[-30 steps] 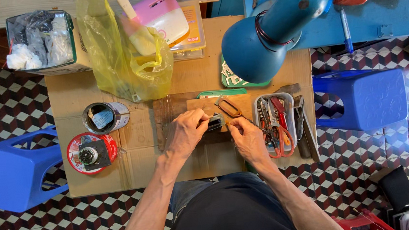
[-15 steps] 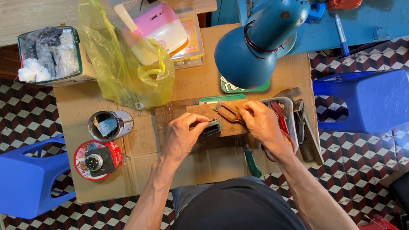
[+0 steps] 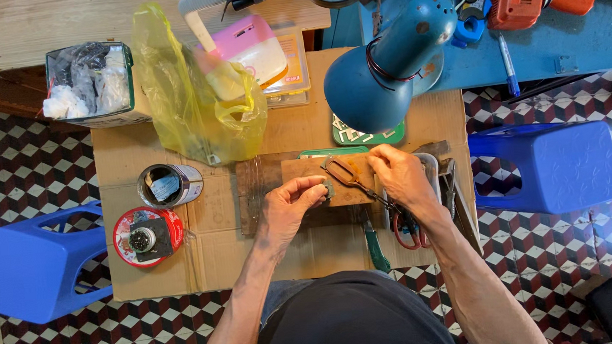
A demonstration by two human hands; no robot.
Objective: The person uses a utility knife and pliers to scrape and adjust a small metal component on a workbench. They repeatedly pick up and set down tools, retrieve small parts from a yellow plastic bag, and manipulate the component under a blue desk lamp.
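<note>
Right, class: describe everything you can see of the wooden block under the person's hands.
The wooden block is a small, flat, light-brown rectangle lying on a darker board on the cardboard-covered table. Rusty scissors rest across its right part. The left hand pinches a small dark piece at its lower edge; the right hand overlaps its right end.

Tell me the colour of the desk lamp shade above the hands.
Blue-teal, seen in the head view: the lamp shade hangs over the wooden block.

Worn wood, rust and bright plastic

Matt cardboard desk [image 3: 418, 123]; rough wooden block [image 3: 306, 175]; rusty metal pliers [image 3: 346, 174]; glossy painted lamp [image 3: 385, 71]; thin, crinkled yellow plastic bag [image 3: 184, 109]; shiny tin can [image 3: 179, 183]; smooth blue plastic stools [image 3: 553, 167].
</note>
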